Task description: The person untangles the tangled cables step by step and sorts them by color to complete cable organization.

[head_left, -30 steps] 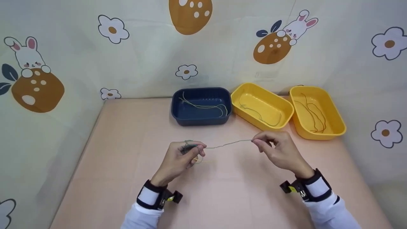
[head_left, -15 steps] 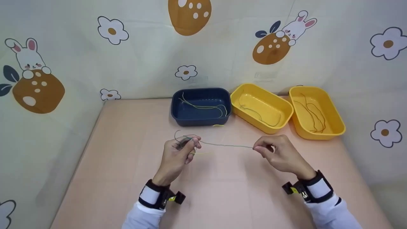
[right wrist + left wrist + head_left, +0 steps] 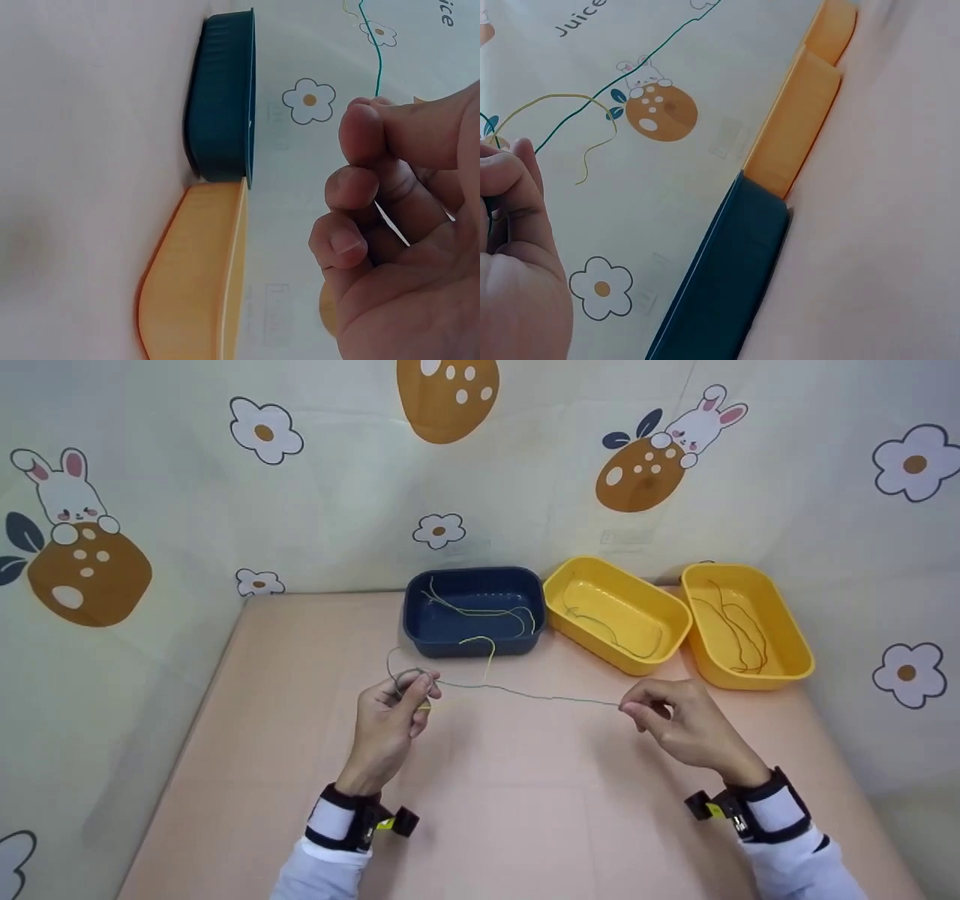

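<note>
A thin green thread (image 3: 551,697) spans the gap between the two hands, slightly slack. My right hand (image 3: 686,731) pinches its right end between thumb and forefinger, seen closely in the right wrist view. The left hand (image 3: 386,727) pinches the same thread, with a green loop standing up beyond its fingers. A yellow thread (image 3: 559,95) also comes out of the left hand's grasp and arches over to a loose end in the left wrist view. Both hands are raised in front of the boxes; the left palm's inside is partly hidden.
At the back stands a dark blue box (image 3: 472,648) with pale yellow threads inside. To its right is a yellow box (image 3: 637,660) holding green thread, then another yellow box (image 3: 772,681) with reddish thread. They rest on a pink-covered table (image 3: 510,825) before a printed cloth wall (image 3: 337,502).
The hands have spread apart, the left moving left and the right moving right, so the green span is longer. The yellow thread has swung up near the blue box's front.
</note>
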`<state>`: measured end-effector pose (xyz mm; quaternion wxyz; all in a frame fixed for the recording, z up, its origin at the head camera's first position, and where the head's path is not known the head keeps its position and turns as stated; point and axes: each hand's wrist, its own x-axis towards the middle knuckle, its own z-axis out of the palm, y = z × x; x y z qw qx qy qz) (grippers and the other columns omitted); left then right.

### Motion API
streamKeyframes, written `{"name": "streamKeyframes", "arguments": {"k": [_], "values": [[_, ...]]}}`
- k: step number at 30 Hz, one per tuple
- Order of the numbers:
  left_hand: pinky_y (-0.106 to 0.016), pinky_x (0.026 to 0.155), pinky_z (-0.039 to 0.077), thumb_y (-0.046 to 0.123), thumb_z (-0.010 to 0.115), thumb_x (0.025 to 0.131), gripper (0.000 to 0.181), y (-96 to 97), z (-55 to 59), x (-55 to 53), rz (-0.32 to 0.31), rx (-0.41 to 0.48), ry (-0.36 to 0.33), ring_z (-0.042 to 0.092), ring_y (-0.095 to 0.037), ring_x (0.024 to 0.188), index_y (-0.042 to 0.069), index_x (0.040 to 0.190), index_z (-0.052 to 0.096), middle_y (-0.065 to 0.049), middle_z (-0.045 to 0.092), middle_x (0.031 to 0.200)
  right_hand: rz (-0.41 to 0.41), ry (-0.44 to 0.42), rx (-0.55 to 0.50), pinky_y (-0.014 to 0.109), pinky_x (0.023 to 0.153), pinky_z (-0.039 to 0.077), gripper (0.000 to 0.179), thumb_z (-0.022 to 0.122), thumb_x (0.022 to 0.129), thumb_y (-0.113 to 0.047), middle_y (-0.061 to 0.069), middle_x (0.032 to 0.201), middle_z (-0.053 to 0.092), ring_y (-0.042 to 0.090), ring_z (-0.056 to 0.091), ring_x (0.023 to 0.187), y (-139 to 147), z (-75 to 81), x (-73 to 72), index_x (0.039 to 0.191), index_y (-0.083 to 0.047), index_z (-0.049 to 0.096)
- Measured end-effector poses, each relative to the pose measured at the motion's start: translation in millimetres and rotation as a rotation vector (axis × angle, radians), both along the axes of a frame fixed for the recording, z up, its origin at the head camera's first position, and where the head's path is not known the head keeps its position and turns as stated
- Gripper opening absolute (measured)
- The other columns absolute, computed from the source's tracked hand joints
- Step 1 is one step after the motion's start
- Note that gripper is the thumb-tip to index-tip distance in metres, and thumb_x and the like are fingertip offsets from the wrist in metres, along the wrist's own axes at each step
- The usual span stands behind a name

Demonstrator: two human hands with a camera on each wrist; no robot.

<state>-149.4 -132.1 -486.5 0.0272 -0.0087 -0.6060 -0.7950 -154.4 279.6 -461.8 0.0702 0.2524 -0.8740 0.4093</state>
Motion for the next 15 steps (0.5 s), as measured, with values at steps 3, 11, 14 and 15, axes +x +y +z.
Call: {"name": "streamKeyframes", "arguments": {"k": [3, 11, 14, 15], "values": [[-0.013, 0.05, 0.036, 0.005, 0.062, 0.115, 0.019, -2.2, 1.0, -0.5, 0.016, 0.012, -0.017, 0.05, -0.003, 0.061, -0.008, 0.122, 0.074, 0.0, 0.074, 0.095, -0.011, 0.011, 0.007, 0.023, 0.057, 0.044, 0.026, 0.08, 0.101, 0.001, -0.011, 0.072, 0.068, 0.004, 0.054, 0.065, 3.3, 2.4, 1.2, 0.093, -0.023, 0.08], [-0.014, 0.048, 0.036, 0.005, 0.062, 0.115, 0.025, -16.7, 2.2, -1.1, 0.081, -0.014, 0.001, 0.053, -0.003, 0.06, -0.013, 0.129, 0.073, -0.001, 0.074, 0.093, -0.116, 0.029, -0.04, 0.025, 0.06, 0.042, 0.027, 0.078, 0.103, 0.003, -0.006, 0.074, 0.069, 0.008, 0.054, 0.068, 21.6, 7.5, 6.0, 0.093, -0.023, 0.079], [-0.014, 0.05, 0.037, 0.006, 0.062, 0.115, 0.023, -23.0, 0.4, 1.2, 0.079, -0.06, 0.007, 0.054, -0.003, 0.061, -0.01, 0.128, 0.074, -0.002, 0.075, 0.096, -0.187, 0.047, -0.102, 0.021, 0.063, 0.046, 0.022, 0.077, 0.103, 0.005, -0.001, 0.078, 0.073, 0.008, 0.059, 0.071, 28.8, 10.3, 5.5, 0.096, -0.015, 0.081], [-0.014, 0.05, 0.038, 0.006, 0.062, 0.116, 0.023, -24.5, -0.5, 2.2, 0.078, -0.075, 0.007, 0.055, -0.004, 0.062, -0.009, 0.128, 0.074, -0.002, 0.075, 0.096, -0.217, 0.056, -0.12, 0.019, 0.065, 0.047, 0.019, 0.077, 0.103, 0.005, -0.001, 0.08, 0.074, 0.008, 0.06, 0.073, 31.1, 11.0, 4.8, 0.098, -0.012, 0.082]]}}
